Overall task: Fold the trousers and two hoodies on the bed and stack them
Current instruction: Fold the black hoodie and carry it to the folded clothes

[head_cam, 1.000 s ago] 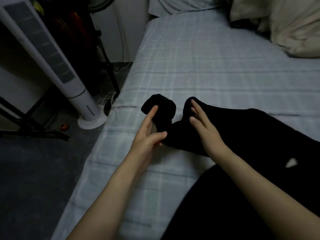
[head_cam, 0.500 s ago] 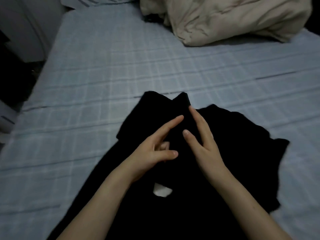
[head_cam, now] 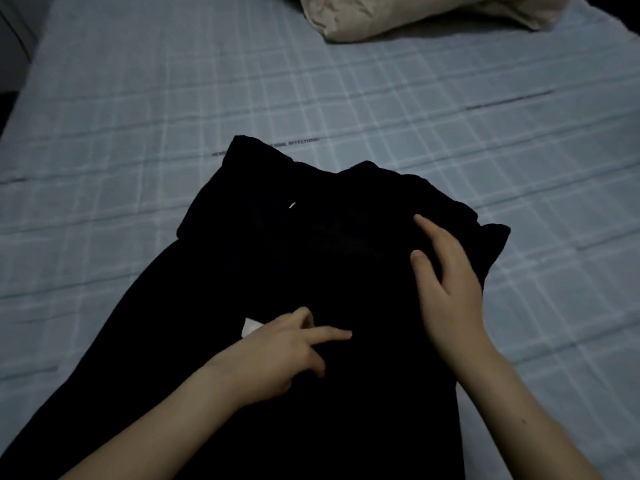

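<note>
A black garment lies spread on the bed, its far end folded back over itself; whether it is the trousers or a hoodie I cannot tell. A small white label shows on it. My right hand rests flat on the garment's right part, fingers apart. My left hand lies on the cloth beside the white label, index finger stretched out to the right, the other fingers curled.
The bed carries a pale blue checked sheet. A crumpled beige duvet lies at the far end. The bed's left edge runs along the dark floor at the upper left.
The view swung right, from the bed's left edge to its middle. The end of the garment was laid over onto the rest. Both hands drew apart and came down flat on the cloth.
</note>
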